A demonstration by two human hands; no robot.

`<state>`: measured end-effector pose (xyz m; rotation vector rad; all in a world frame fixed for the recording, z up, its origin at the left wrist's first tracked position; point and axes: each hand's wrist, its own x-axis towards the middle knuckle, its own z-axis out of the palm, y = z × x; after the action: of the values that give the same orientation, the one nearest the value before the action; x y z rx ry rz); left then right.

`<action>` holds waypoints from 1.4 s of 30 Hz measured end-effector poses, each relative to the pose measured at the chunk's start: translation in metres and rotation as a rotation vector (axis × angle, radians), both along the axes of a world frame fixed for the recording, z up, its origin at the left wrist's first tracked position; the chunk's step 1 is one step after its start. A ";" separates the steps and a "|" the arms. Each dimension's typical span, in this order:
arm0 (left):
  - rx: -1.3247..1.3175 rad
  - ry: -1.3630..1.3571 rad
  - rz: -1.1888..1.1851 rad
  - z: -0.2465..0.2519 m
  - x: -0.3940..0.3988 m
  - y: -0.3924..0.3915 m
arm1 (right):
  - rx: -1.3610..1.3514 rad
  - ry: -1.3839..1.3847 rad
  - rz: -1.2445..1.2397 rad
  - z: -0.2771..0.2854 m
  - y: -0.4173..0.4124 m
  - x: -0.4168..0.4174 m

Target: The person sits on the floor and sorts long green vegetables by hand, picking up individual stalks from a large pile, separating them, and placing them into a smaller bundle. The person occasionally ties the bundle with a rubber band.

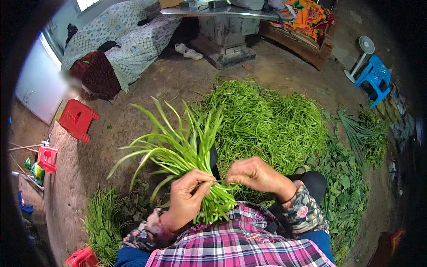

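My left hand (190,197) grips a bunch of long green vegetable stalks (186,157) near its lower end, above the lap. The stalk ends point towards my plaid apron (233,237), and the loose tips fan out to the upper left. Close beside it, my right hand (258,175) pinches a thin green strand (228,186) at the bunch's right side. How far that strand runs around the bunch is hidden. Just beyond my hands lies a large heap of similar thin green stalks (267,123) on the floor.
Bundled stalks (105,220) lie at the left. Leafy cuttings (343,193) and a palm frond (353,130) spread at the right. Around stand red stools (76,120), a blue stool (373,80), a white fan (362,56) and a pedestal table (223,33). Shoes (188,51) sit nearby.
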<state>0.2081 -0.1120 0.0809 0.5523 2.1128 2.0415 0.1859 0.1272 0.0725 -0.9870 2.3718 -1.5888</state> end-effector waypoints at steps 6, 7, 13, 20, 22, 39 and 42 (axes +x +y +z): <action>0.125 -0.230 -0.020 -0.038 -0.004 0.016 | 0.248 0.031 0.016 -0.004 0.010 0.012; 0.147 -0.279 -0.013 -0.036 -0.006 0.019 | 0.254 0.043 0.020 -0.003 0.012 0.009; -0.009 -0.090 0.025 -0.043 -0.006 0.018 | 0.473 -0.026 0.020 0.010 0.017 0.000; -0.410 0.515 0.091 -0.032 -0.007 0.021 | 0.077 0.210 -0.198 0.013 0.001 -0.019; -0.473 0.693 0.079 -0.031 -0.010 0.019 | 0.076 0.091 -0.107 0.003 -0.012 -0.019; -0.478 0.983 0.154 -0.043 -0.018 0.010 | 0.129 -0.118 0.080 -0.013 -0.011 -0.023; -0.473 0.977 0.176 -0.043 -0.016 0.009 | -0.016 -0.282 0.085 -0.016 -0.015 -0.023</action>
<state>0.1917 -0.1032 0.0382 1.5315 3.1032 1.3237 0.1628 0.1117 0.0561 -0.7949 2.1047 -1.5991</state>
